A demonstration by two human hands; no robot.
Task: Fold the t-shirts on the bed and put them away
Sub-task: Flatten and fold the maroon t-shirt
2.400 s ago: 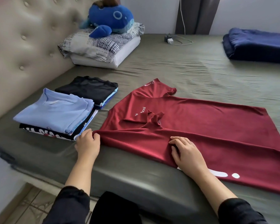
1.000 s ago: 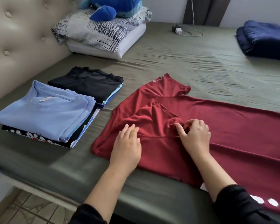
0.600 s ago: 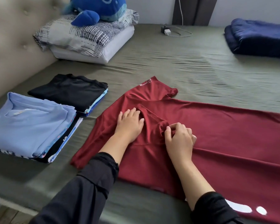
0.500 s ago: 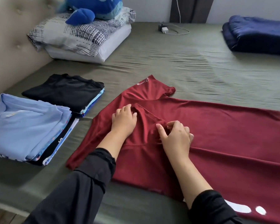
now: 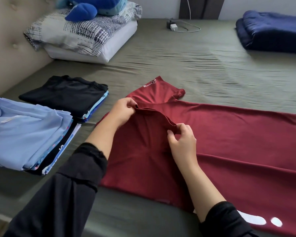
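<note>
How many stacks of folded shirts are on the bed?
2. The light blue-topped stack lies near the bed's edge at left; the black-topped stack sits just behind it, toward the pillows. How many shirts each holds cannot be told.

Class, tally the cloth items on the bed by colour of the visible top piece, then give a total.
Red t-shirt: 1
Light blue shirt: 1
Black shirt: 1
Navy blanket: 1
Patterned pillow: 1
Total: 5
</note>
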